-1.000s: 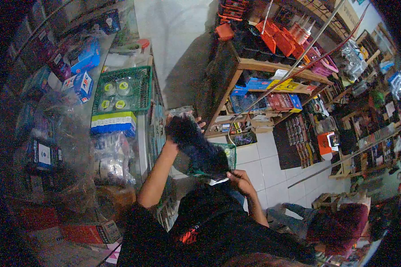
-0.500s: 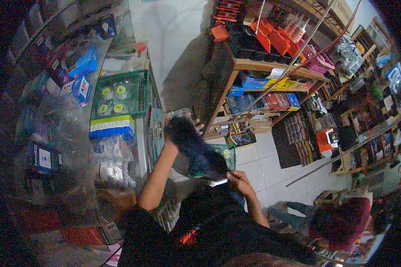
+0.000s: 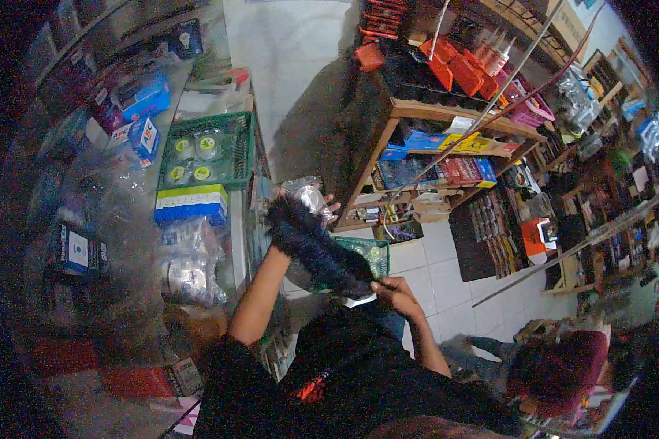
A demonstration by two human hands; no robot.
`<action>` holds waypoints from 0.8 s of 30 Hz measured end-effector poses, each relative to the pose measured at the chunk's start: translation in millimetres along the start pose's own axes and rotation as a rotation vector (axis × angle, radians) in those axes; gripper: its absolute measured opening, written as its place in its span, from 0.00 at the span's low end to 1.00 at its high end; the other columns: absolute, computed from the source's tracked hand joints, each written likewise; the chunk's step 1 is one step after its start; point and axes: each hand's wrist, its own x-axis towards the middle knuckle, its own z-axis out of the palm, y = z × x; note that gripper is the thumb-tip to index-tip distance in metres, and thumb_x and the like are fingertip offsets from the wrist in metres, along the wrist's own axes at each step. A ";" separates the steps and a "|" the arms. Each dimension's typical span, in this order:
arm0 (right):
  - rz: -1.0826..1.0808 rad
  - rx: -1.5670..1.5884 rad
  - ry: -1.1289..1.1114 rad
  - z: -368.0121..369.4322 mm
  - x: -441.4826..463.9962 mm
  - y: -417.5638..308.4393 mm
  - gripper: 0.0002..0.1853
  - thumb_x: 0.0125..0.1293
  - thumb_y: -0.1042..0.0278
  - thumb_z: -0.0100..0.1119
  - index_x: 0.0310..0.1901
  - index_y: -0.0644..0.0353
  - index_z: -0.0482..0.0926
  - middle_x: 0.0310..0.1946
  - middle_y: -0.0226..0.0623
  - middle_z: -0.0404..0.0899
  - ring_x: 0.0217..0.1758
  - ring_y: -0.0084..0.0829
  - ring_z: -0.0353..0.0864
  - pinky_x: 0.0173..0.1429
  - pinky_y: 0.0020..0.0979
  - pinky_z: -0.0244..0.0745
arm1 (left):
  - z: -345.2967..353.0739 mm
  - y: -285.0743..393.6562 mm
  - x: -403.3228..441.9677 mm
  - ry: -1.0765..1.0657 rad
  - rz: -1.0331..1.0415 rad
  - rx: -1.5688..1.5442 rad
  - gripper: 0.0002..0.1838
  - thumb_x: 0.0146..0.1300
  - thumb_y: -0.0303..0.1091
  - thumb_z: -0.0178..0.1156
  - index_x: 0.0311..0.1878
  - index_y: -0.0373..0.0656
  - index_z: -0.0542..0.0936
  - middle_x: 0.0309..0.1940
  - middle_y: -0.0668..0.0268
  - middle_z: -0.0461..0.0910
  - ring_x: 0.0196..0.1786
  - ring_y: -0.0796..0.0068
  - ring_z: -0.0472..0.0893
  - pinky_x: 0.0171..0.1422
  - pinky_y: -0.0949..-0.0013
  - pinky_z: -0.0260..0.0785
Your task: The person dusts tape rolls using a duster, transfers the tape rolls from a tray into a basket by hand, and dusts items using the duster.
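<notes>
My left hand (image 3: 331, 208) is mostly hidden, with fingertips showing on the far side of a clear plastic pack (image 3: 309, 196). It supports the pack, which has something round and pale inside. A long dark fluffy duster-like thing (image 3: 322, 252) lies over my left wrist and palm and covers part of the pack. My right hand (image 3: 397, 295) pinches the near right end of this dark thing between thumb and fingers. Below the dark thing, a second green basket (image 3: 379, 247) with round clear packs shows in part.
On the left counter stand a green basket (image 3: 247, 150) of round packs, a row of blue-yellow boxes (image 3: 192, 205) and plastic-wrapped rolls (image 3: 190, 276). A wooden shelf (image 3: 461, 123) with orange bins is at right. A person in a dark red top (image 3: 560, 369) is at lower right.
The dark fluffy thing has shifted toward my left wrist, and more of the clear pack shows. My right hand keeps its pinch. The whole view has shifted slightly.
</notes>
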 end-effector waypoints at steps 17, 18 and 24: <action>-0.170 0.266 -0.098 48.1 45.9 -136.5 0.08 0.70 0.67 0.57 0.46 0.58 0.71 0.26 0.26 0.70 0.25 0.19 0.68 0.27 0.23 0.63 | 34.1 8.9 -4.1 0.119 0.231 0.202 0.39 0.62 0.70 0.44 0.65 0.49 0.71 0.56 0.61 0.77 0.63 0.50 0.71 0.65 0.40 0.62; -0.215 0.311 -0.115 49.5 51.9 -140.7 0.10 0.69 0.67 0.58 0.48 0.58 0.72 0.26 0.25 0.71 0.25 0.18 0.68 0.27 0.22 0.62 | 27.1 4.4 0.7 0.192 0.332 0.464 0.39 0.61 0.70 0.43 0.64 0.48 0.71 0.55 0.60 0.77 0.62 0.49 0.71 0.64 0.40 0.63; -0.461 0.286 0.066 19.1 105.8 -166.7 0.33 0.61 0.66 0.66 0.67 0.61 0.67 0.47 0.31 0.78 0.43 0.21 0.75 0.46 0.26 0.73 | 11.1 12.8 6.5 0.386 0.135 0.225 0.42 0.60 0.74 0.39 0.59 0.47 0.74 0.52 0.50 0.78 0.54 0.45 0.78 0.51 0.39 0.72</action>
